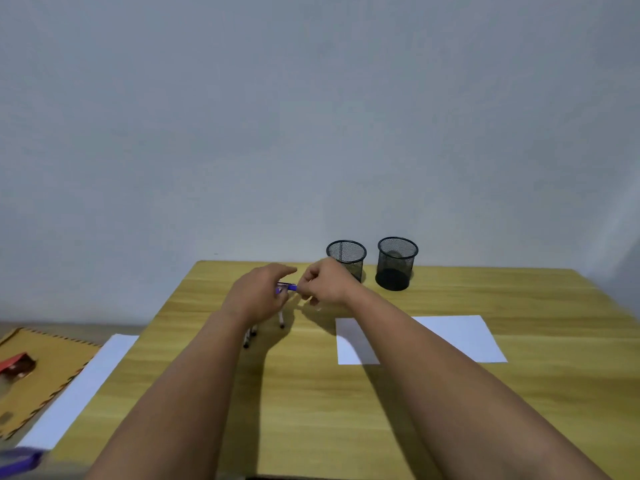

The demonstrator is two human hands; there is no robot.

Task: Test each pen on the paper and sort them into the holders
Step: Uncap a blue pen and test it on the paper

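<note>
Both my hands meet above the wooden table and hold one blue pen between them. My left hand grips one end and my right hand pinches the other. Under my left hand lie several white pens with dark tips, partly hidden by it. A white sheet of paper lies to the right, crossed by my right forearm. Two black mesh holders stand at the table's back edge: the left holder right behind my right hand and the right holder beside it.
Left of the table lie a long white sheet and a brown laser-cut board with a red object on it. A purple thing shows at the bottom left corner. A plain wall rises behind the table.
</note>
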